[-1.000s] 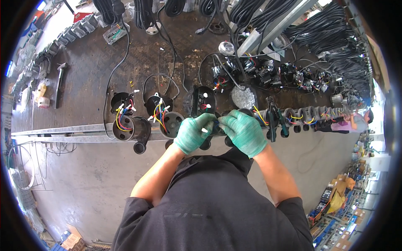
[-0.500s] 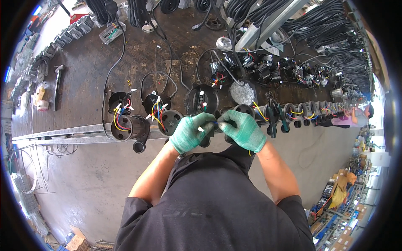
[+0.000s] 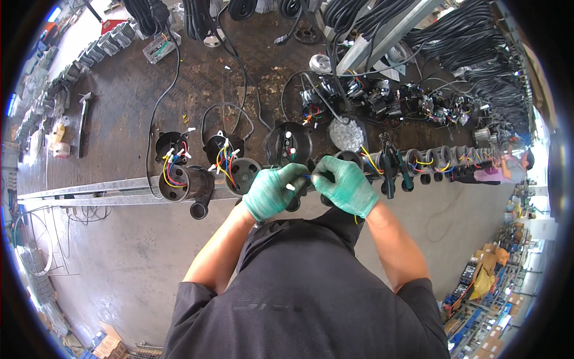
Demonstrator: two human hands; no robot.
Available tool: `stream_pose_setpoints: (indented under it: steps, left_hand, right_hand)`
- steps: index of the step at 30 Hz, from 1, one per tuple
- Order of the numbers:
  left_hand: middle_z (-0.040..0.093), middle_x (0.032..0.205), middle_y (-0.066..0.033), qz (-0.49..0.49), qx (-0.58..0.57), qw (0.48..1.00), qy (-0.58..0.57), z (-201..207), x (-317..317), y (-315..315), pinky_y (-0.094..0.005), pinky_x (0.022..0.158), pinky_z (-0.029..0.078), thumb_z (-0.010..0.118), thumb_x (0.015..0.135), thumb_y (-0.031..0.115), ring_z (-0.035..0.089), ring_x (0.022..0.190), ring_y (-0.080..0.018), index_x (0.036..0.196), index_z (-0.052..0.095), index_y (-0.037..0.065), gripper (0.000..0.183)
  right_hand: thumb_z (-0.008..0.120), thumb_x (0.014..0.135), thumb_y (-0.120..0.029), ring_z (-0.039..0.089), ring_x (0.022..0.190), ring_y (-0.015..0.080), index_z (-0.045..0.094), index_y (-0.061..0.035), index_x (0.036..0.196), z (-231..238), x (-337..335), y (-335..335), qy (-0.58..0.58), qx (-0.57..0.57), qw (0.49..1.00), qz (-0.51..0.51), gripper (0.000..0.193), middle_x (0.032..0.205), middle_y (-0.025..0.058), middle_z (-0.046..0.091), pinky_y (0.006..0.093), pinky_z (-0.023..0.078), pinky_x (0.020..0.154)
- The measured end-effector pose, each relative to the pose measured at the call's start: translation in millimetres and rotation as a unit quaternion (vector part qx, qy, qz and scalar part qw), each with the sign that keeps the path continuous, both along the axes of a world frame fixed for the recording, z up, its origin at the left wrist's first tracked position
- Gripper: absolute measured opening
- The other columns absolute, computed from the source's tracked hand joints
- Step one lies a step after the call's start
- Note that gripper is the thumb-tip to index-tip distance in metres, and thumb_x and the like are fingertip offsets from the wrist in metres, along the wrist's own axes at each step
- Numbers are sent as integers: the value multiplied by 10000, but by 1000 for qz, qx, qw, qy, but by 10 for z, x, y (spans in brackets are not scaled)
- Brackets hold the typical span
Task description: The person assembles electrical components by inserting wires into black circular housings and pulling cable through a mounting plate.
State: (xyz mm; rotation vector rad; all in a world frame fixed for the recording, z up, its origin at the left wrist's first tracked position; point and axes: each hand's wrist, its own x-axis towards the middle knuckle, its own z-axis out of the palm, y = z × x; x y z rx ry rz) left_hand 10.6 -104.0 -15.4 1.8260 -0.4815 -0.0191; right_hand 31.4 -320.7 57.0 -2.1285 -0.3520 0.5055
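My left hand (image 3: 272,192) and my right hand (image 3: 348,188), both in green gloves, meet at the table's front edge with fingers pinched. A short bit of blue wire (image 3: 308,176) shows between the fingertips, and both hands grip it. A small white connector (image 3: 290,186) sticks out by my left fingers. Just beyond the hands sits a round black housing (image 3: 303,142) with white caps in it. To the left, two black pump bodies (image 3: 179,190) (image 3: 244,186) carry red, yellow and blue wires with white connectors. My fingers hide what lies directly below them.
A row of black bodies with coloured wires (image 3: 442,157) runs along the edge to the right, towards another person (image 3: 514,167). A crimping tool (image 3: 388,164) with dark handles stands right of my hands. A hammer (image 3: 84,122) lies left. Cable bundles (image 3: 460,36) fill the back right.
My hands stay almost in place. The fingers of my right hand have shifted slightly, and the white connector by my left hand has tilted a little to the right.
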Motion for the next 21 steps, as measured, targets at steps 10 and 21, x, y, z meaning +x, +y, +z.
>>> stream_pose_setpoints:
  steps: [10, 21]
  left_hand:
    - [789, 935, -144, 22, -26, 999, 14, -65, -25, -17, -356, 714, 609, 716, 970, 54, 786, 794, -273, 1174, 715, 30, 206]
    - [770, 864, -155, 20, -31, 999, 9, -33, -10, 7, -376, 669, 602, 731, 960, 81, 777, 759, -315, 1136, 738, 56, 178]
  right_hand:
    - [693, 975, -144, 655, 657, 169, 723, -31, 1047, -64, 4, -1, 63, 73, 993, -61, 138, 823, 69, 680, 307, 501, 565]
    - [726, 903, -180, 652, 652, 251, 683, -73, 890, -84, 46, 34, -286, -82, 949, 108, 116, 792, 92, 675, 402, 552, 638]
